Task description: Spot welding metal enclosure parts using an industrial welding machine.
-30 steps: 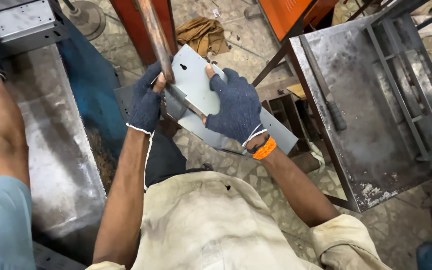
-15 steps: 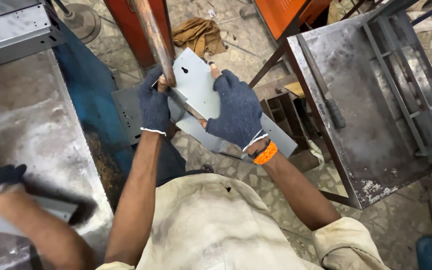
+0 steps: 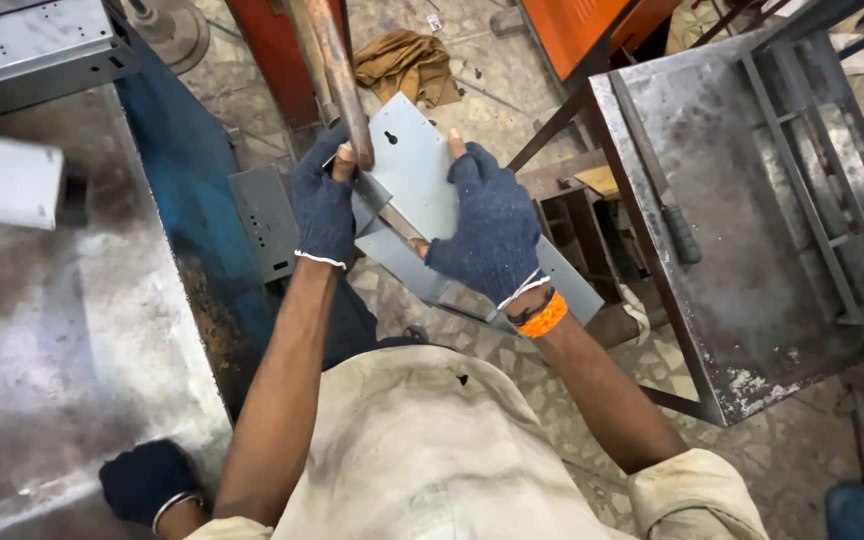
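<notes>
My left hand, in a dark blue fingerless glove, grips the left edge of a bent grey sheet-metal piece beside a rusty upright bar. My right hand, gloved the same way with an orange band at the wrist, holds the piece's right side, fingertips over its top edge. The plate has a small keyhole slot near its top. A longer grey metal flap runs on below my right wrist.
A steel worktable lies to the left, with another person's gloved hand at its near edge and a grey metal box blurred above it. A dark metal table stands on the right. A brown rag lies on the tiled floor.
The other person's gloved hand has drawn down to the near edge of the left table. A grey box now shows at the left. My hands keep their hold on the plate.
</notes>
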